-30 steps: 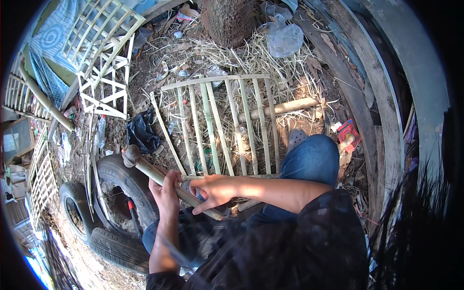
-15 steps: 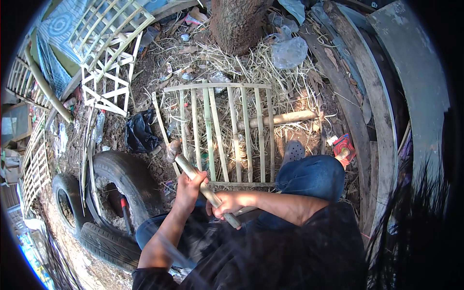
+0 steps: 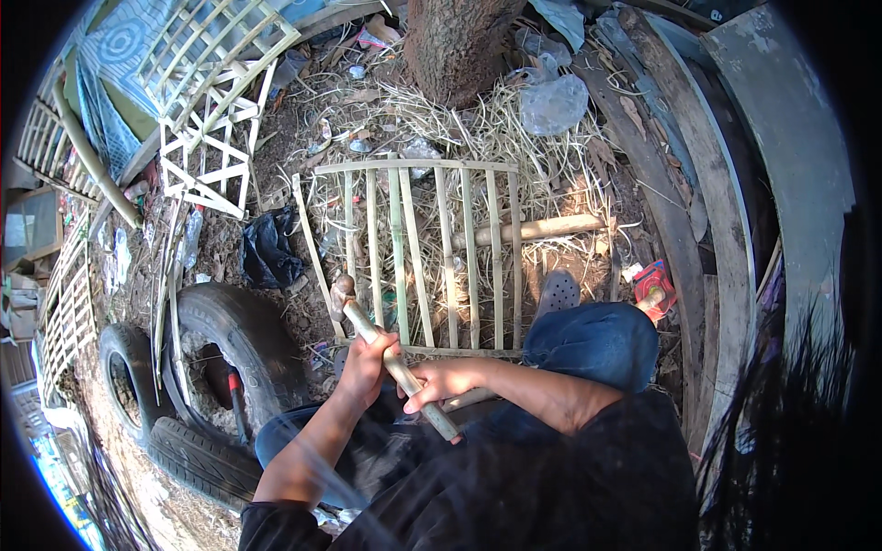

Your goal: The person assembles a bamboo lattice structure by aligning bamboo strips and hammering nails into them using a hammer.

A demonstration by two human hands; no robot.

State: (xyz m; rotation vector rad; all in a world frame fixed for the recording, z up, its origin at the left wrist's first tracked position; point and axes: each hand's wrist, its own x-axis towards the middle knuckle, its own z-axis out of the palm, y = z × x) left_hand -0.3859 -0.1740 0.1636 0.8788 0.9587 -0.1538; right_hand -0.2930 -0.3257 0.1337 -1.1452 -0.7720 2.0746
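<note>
A hammer with a rusty head (image 3: 343, 286) and a pale wooden handle (image 3: 404, 375) lies slantwise in front of me, head toward the far left. My left hand (image 3: 367, 361) is wrapped round the handle below the head. Lower down, my right hand (image 3: 434, 381) closes on the same handle, whose butt end sticks out past it. Just beyond my hands, a flat bamboo frame of upright slats (image 3: 401, 257) lies on the ground; my arms and knees are close to its near rail.
Old tyres (image 3: 243, 331) lie at the left, with a red-handled tool (image 3: 236, 390) in one. A tree trunk (image 3: 455, 50) stands at the far side. Wooden planks (image 3: 707, 165) line the right, near a red object (image 3: 654, 286). Bamboo lattices (image 3: 216, 55) and a black plastic bag (image 3: 269, 250) sit at left.
The hammer head has shifted slightly right and appears turned. Both hands keep their grip on the handle, moving only a little. The bamboo frame stays in place.
</note>
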